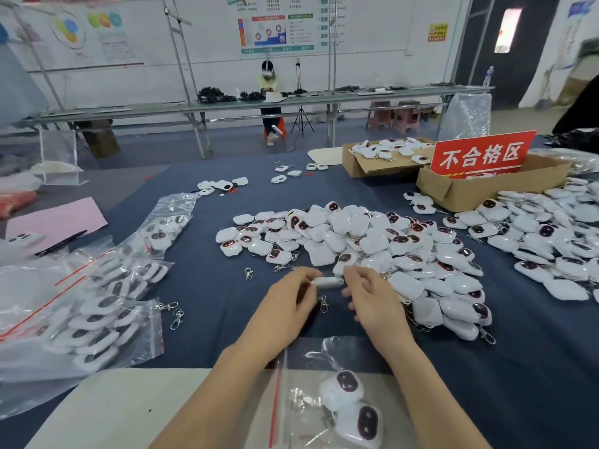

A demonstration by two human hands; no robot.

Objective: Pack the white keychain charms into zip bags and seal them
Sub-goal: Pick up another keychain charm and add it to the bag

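Observation:
A big pile of white keychain charms (363,241) with dark red oval faces lies mid-table on the dark blue cloth. My left hand (288,299) and my right hand (372,296) together pinch one white charm (329,282) by its ends, just above the cloth at the pile's near edge; its metal clasp (323,303) dangles below. Between my forearms lies a clear zip bag (301,393) with a red seal strip, holding two charms (353,406). Filled zip bags (97,306) lie stacked at the left.
Two cardboard boxes (453,189) with charms and a red sign (483,155) stand at the back right. More charms (551,241) spread along the right. Loose clasps (171,311), pink paper (55,222) and a pen lie at the left. A person sits at a far bench.

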